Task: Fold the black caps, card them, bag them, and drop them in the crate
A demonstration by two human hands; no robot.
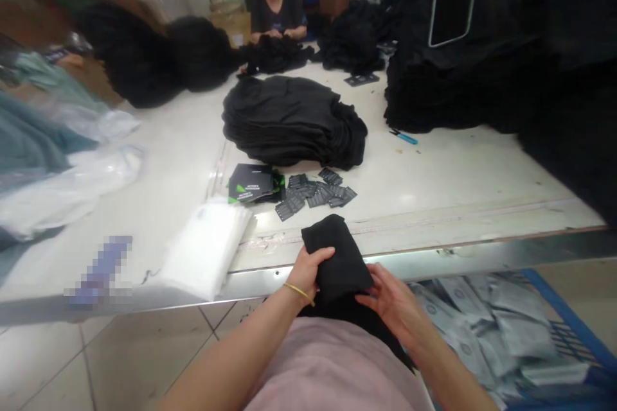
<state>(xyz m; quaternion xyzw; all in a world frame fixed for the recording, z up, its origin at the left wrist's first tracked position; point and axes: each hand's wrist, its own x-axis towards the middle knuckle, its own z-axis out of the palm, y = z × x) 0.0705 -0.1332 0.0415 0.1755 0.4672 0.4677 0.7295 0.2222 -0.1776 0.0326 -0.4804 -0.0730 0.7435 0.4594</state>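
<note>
A folded piece of black fabric (337, 257) is held over the near edge of the table, close to my body. My left hand (308, 270) grips its left side, thumb laid on top and the other fingers hidden beneath. At its lower right corner, my right hand (390, 302) has the fabric edge between thumb and fingers. Just beyond lie small dark printed tags (315, 192) in a loose heap. Beside them is a stack of black and green printed cards (253, 183). Behind these rests a thick pile of black fabric pieces (289, 119).
White plastic bags (207, 247) lie at the table's near edge, left of my hands. Blue-handled snips (403, 137) lie to the right. Tall black fabric piles (448, 83) stand far right. A blue crate (569, 321) below holds packed bags. Another person (277, 13) works across the table (434, 186).
</note>
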